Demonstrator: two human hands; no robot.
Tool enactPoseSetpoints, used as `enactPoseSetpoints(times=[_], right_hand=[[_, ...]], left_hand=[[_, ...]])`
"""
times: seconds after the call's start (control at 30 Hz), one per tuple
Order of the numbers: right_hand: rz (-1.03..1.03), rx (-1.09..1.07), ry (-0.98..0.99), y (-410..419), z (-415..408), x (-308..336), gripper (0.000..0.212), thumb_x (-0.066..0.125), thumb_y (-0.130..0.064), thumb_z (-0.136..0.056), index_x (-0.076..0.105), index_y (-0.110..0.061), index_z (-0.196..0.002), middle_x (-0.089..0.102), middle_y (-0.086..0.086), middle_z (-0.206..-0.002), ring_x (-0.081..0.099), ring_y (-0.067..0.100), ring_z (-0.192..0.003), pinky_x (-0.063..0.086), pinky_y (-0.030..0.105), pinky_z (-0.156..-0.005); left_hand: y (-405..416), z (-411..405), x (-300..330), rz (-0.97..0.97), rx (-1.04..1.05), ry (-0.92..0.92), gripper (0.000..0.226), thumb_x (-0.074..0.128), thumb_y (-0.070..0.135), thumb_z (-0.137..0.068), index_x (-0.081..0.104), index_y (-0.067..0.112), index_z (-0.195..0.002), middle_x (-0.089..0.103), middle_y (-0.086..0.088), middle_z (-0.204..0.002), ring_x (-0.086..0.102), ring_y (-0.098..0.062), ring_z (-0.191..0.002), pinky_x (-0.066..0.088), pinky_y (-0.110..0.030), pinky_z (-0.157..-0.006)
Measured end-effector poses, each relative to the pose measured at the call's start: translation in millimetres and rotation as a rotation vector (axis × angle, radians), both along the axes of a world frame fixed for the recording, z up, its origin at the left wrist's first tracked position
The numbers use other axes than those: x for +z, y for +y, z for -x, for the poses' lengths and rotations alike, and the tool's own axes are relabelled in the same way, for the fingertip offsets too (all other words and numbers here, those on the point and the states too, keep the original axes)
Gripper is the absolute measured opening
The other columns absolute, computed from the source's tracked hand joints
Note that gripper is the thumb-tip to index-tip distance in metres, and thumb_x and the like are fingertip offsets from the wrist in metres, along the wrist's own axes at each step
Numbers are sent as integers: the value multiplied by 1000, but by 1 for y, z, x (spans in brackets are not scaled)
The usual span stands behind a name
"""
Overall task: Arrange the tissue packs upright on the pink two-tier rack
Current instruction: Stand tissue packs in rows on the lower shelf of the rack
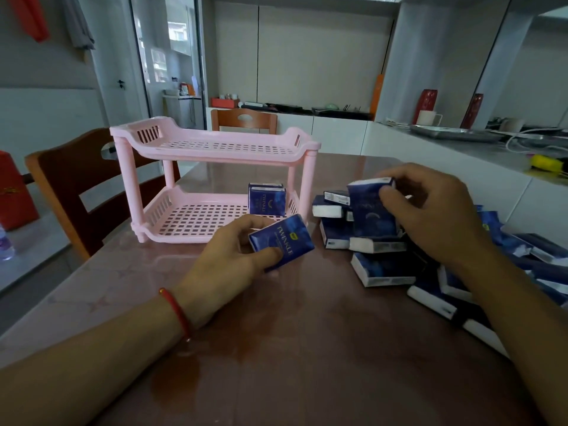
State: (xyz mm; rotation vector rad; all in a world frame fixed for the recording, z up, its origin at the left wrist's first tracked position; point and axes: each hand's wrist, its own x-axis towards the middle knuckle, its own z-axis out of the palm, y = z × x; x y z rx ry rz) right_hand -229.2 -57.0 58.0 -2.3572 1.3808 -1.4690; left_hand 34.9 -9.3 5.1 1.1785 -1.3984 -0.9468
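Head view: two packs (267,202) upright on rack (215,142) lower tier; top bare. Left hand (227,256) grips pack (281,241), right hand (430,210) pinches another (372,210); pile (384,269) remaining on worktop (292,348).

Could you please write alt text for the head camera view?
A person's left hand and right hand each grip a blue tissue pack, beside a pink rack on a table. Two packs stand on its lower tier.

Bare forearms, no sleeves; red string bracelet (178,312) on L wrist
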Motion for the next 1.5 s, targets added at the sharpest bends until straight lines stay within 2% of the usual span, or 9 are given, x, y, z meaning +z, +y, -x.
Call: enactPoseSetpoints(times=[0.13, 0.27, 0.5, 0.6, 0.73, 0.93, 1.1, 1.27, 1.5], right_hand=[[-330, 218, -350, 2, -14, -5, 15, 59, -13, -97, 71, -19, -104, 77, -1, -88, 74, 13, -85, 62, 27, -70], [-511, 408, -456, 4, -23, -12, 26, 58, -3, -96, 67, -14, -117, 77, 6, -103, 74, 25, -94, 62, 34, -74], [-519, 575, -332, 14, -32, -12, 42, 44, 2, -98, 66, -26, -120, 71, 2, -110, 70, 18, -101, 58, 35, -80], [-540, 593, -173, 20, -42, -20, 38, 59, -7, -97, 54, -28, -128, 70, -2, -110, 69, 13, -101, 57, 28, -79], [-278, 381, 111, 16, -49, -33, 35, 71, -30, -88, 64, -33, -121, 65, -16, -112, 62, 3, -107, 55, 26, -89], [-104, 375, 258, 19, -60, -46, 51, 69, -54, -80, 65, -32, -125, 61, -10, -106, 58, 5, -96, 51, 20, -81], [-176, 291, 318, 17, -56, -40, 65, 69, -70, -72, 59, -32, -124, 55, -16, -117, 53, 1, -106, 43, 11, -78], [-302, 328, 259, 19, -48, -38, 49, 83, -31, -77, 61, -35, -121, 64, -18, -110, 59, -4, -94, 49, 9, -70], [-243, 331, 90, 17, -55, -46, 47, 79, -35, -80, 60, -30, -123, 63, -15, -110, 61, 4, -99, 54, 22, -80]], left_hand=[[-1, -2, -2, -8, 12, 25, 31, 75, 4, -85, 65, 19, -111, 74, 1, -104, 74, -15, -91, 63, -35, -81], [0, -4, -2, 15, -3, 37, 31, 76, 6, -84, 65, 17, -110, 76, 2, -101, 75, -14, -87, 62, -28, -69], [-1, -7, -4, 28, -25, 88, 37, 75, 1, -83, 63, 19, -114, 77, -8, -102, 76, -22, -82, 64, -36, -66], [-1, -7, -3, 76, -81, 45, 39, 74, 2, -85, 58, 18, -117, 78, -11, -94, 76, -30, -76, 63, -37, -62], [-6, -14, -4, 59, -188, -109, 53, 65, -17, -83, 64, 20, -121, 74, -21, -104, 70, -44, -95, 64, -45, -73], [-1, -17, -1, 69, -323, -308, 57, 84, 12, -78, 58, 33, -124, 73, 2, -112, 70, -13, -104, 60, -33, -85], [-2, -20, -1, 101, -270, -391, 58, 84, 10, -77, 55, 34, -122, 72, -1, -107, 74, -19, -88, 64, -36, -71], [-8, -30, -1, 101, -276, -582, 59, 83, 27, -80, 52, 40, -128, 69, 8, -116, 68, -8, -101, 61, -32, -83], [-10, -36, 6, 216, -175, -563, 49, 88, 24, -73, 67, 28, -117, 74, 8, -106, 69, -9, -96, 59, -32, -86]])
